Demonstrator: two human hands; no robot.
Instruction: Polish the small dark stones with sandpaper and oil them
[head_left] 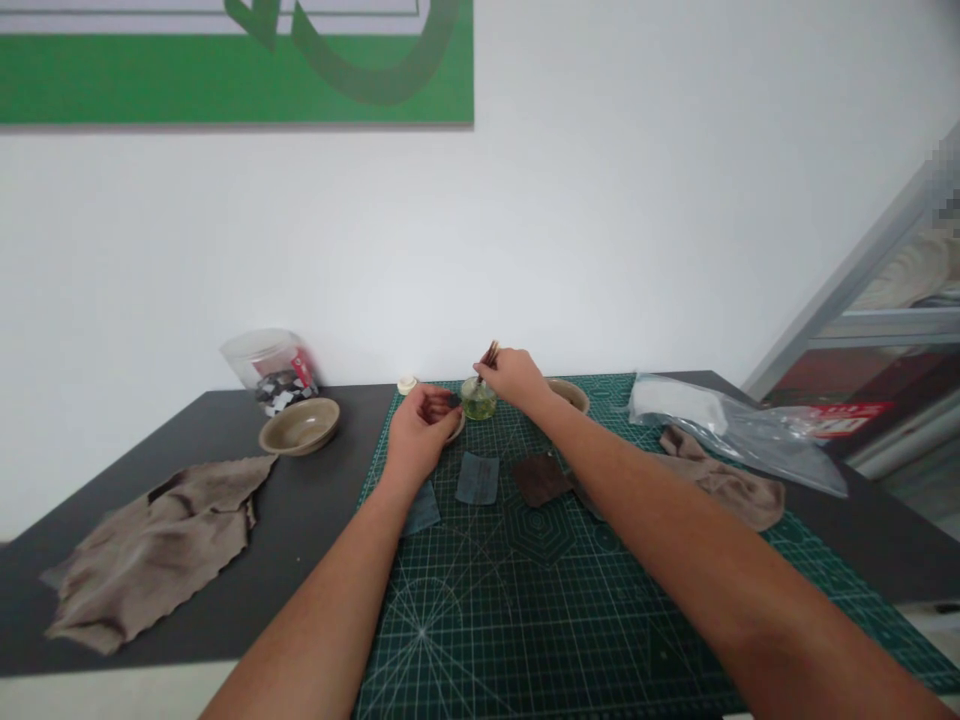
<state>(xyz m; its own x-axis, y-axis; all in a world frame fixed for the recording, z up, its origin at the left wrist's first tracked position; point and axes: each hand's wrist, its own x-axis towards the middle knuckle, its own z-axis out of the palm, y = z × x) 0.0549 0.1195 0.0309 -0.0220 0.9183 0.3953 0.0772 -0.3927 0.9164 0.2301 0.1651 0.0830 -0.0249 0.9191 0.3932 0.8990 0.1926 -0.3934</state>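
My right hand (514, 375) pinches a slim brown fork-like tool (491, 353), its prongs pointing up. The tool's lower end is at the mouth of a small clear glass jar (478, 402) with yellow-green contents. Just left of the jar, my left hand (420, 430) is closed, with a small dark piece (454, 400) at its fingertips; its exact kind is too small to make out. Under that hand a small dish (456, 430) partly shows. Nearer me lie a blue-grey square patch (478, 478), a brown patch (541, 480) and another blue patch (422, 510), partly covered by my left arm.
A green cutting mat (465, 620) covers much of the dark table. On the left are a taupe cloth (165, 550), a beige bowl (301, 428) and a clear tub of scraps (274, 372). Another bowl (571, 394), a crumpled cloth (739, 485) and a plastic bag (735, 430) lie right.
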